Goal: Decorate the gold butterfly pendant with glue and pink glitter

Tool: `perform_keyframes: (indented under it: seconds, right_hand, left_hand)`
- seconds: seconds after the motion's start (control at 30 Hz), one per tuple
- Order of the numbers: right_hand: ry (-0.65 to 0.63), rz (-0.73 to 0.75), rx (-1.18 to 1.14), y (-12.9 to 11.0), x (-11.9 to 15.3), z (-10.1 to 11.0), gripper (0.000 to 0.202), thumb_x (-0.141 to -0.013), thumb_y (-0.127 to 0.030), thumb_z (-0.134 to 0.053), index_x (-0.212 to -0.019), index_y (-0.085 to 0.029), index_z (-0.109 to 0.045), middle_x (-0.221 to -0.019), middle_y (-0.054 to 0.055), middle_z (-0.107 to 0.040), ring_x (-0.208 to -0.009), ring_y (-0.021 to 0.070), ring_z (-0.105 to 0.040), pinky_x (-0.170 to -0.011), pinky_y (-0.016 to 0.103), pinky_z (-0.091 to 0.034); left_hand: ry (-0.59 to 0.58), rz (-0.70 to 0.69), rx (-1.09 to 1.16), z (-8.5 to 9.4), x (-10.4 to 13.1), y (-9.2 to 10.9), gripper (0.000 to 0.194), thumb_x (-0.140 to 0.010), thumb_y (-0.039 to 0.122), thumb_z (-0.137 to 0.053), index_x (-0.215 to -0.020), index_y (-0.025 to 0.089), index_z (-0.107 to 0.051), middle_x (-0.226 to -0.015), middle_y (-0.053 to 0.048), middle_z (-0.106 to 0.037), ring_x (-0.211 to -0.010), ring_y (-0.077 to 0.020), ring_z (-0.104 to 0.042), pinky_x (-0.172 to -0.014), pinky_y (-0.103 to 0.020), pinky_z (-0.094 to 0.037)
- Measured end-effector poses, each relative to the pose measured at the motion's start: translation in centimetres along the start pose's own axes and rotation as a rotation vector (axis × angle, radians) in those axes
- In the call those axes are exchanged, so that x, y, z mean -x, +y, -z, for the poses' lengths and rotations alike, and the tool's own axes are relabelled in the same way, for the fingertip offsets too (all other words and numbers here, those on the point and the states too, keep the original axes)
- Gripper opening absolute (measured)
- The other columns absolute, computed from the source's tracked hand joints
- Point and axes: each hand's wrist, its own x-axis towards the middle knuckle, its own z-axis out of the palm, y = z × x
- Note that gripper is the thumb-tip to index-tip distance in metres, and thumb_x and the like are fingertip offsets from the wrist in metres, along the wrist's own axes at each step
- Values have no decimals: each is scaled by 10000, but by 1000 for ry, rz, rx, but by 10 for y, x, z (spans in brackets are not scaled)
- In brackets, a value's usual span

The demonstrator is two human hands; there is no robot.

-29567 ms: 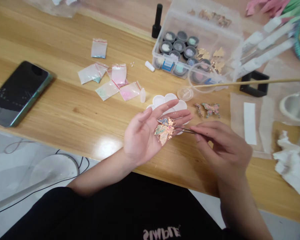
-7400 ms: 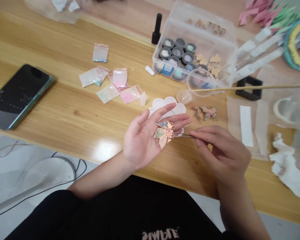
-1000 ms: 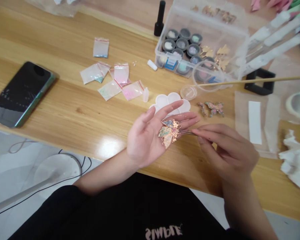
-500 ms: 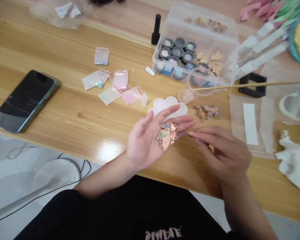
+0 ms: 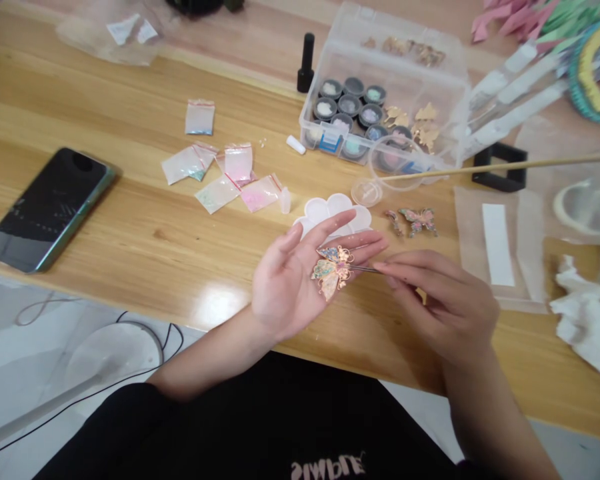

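My left hand [image 5: 293, 287] is palm up with its fingers spread. On its palm lies a gold butterfly ornament [image 5: 331, 269] with blue, green and pale wings. Between the fingertips of my right hand [image 5: 443, 300] is a thin dark metal tool [image 5: 364, 269], its tip touching the ornament's body. A white flower-shaped palette [image 5: 330, 212] is partly hidden behind my left fingers. Beyond my right hand, a pink and teal butterfly [image 5: 419, 221] rests on the table beside a smaller wing-like piece [image 5: 395, 223].
A clear box [image 5: 385, 100] holds small dark pots and gold pieces. Near it stands a black bottle [image 5: 306, 63]. Small bags [image 5: 217, 193] are at centre left, a phone [image 5: 47, 208] farther left. A wooden stick [image 5: 505, 167] crosses a black frame [image 5: 500, 177]; crumpled tissue [image 5: 585, 313] is at right.
The view has shifted slightly, so most table items appear a little farther left. Both hands keep nearly the same pose, with the tool still at the ornament.
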Motion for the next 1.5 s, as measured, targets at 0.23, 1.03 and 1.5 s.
perform_keyframes:
  seconds: [0.23,1.03,1.5]
  right_hand:
    - [27,2,21,2,3,1,305,-876,-28,-633,-1081,-242,-706,-1004,-3,-753,-828,104,-697,-623,202,-538]
    - [282,-133,90,17,6,12,279,-818,-70,-661,-966,-293,-741,-850,-8,-722,-637,138,-605,-467,270,-419]
    - [118,-116,301,35,7,2,231,-863,-92,-579,-936,-231,-749,-912,35,-778,-687,140,-700,-481,245,-498]
  left_hand:
    - [1,1,-9,0,1,-1,544,-1014,530,-309,-1273,135,-578,-1169,-156,-750,-1280,-294,-644,-1210,-447,-310]
    - [39,21,9,1,2,3,519,-991,540,-367,-1262,160,-594,-1200,-142,-727,-1269,-312,-647,-1192,-468,-345]
    - [278,-222,-42,1,0,8,483,-935,532,-417,-1221,192,-605,-1242,-133,-717,-1470,-255,-459,-1208,-401,-372]
